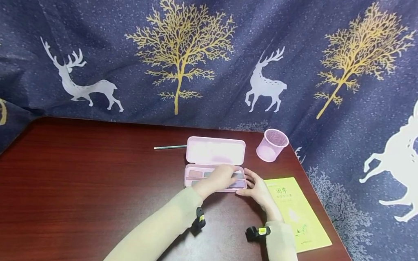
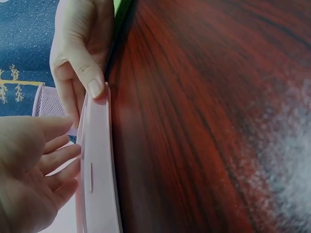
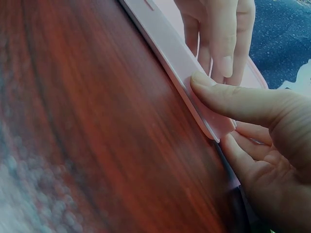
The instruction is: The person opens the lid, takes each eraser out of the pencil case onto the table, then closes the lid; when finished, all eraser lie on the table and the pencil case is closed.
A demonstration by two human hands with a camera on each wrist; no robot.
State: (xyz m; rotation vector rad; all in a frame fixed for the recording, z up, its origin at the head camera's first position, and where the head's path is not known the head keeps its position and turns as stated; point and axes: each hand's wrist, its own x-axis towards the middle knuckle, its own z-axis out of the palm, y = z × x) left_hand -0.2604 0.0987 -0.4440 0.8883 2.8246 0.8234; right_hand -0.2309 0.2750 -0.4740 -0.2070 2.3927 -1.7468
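Note:
A pink pencil case (image 1: 189,184) stands on the table with its lid (image 1: 215,151) raised at the back; a divider and grey and pinkish sections show inside. My left hand (image 1: 218,178) reaches over the case, fingers pointing down into its right half. In the left wrist view, that left hand (image 2: 31,167) has loosely bent fingers at the rim, and nothing shows between them. At the case's right end, my right hand (image 1: 261,193) grips the corner. The right wrist view shows the right thumb (image 3: 233,99) on the front wall and the fingers round the end.
Behind the case lies a green pencil (image 1: 171,147), partly hidden by the lid. A pink mesh pen holder (image 1: 272,145) stands at the back right. A yellow book (image 1: 306,220) lies beside my right forearm, near the table's right edge. A patterned cloth (image 1: 203,105) hangs behind.

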